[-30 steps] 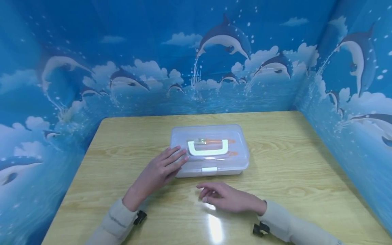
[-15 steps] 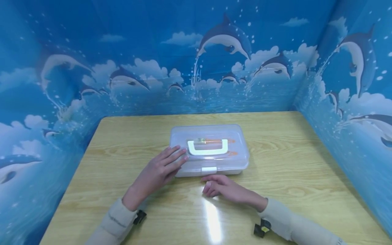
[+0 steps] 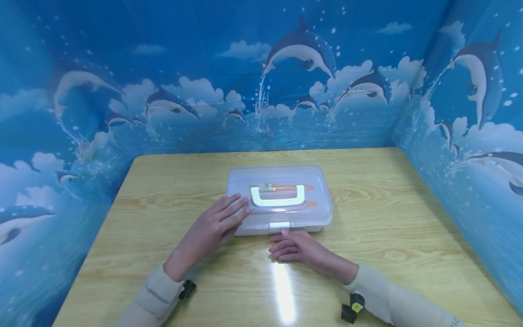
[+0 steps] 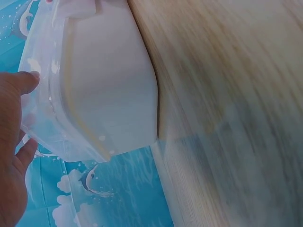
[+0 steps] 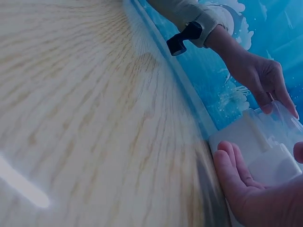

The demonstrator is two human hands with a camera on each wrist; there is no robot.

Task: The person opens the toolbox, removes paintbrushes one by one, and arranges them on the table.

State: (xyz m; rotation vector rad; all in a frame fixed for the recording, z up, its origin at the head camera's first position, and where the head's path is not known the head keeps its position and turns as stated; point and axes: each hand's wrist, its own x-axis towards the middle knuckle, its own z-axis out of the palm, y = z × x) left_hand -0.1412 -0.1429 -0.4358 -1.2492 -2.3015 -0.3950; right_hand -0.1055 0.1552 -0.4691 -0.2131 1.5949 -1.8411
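Observation:
A plastic storage box (image 3: 241, 178) with a translucent lid, a white carry handle (image 3: 278, 202) and a white front latch (image 3: 279, 225) sits closed on the table. Orange-handled items (image 3: 286, 187) show through the lid. My left hand (image 3: 215, 223) rests its extended fingers on the lid's left front part; in the left wrist view its thumb touches the lid's front edge beside the pale box side (image 4: 111, 75). My right hand (image 3: 304, 249) is at the front, thumb tip right at the latch, other fingers loosely extended below. The right wrist view shows those fingers (image 5: 232, 172) against the box front.
The wood-grain table (image 3: 171, 181) has its far edge against a blue dolphin-print backdrop (image 3: 196, 127), which also rises on the left and right. Black wrist cameras (image 3: 353, 308) hang under both sleeves. A bright light reflection (image 3: 284, 295) lies on the tabletop in front.
My right hand has moved forward to the box front, and its thumb has come up to the latch while the fingers turned below. The left hand and box have stayed put.

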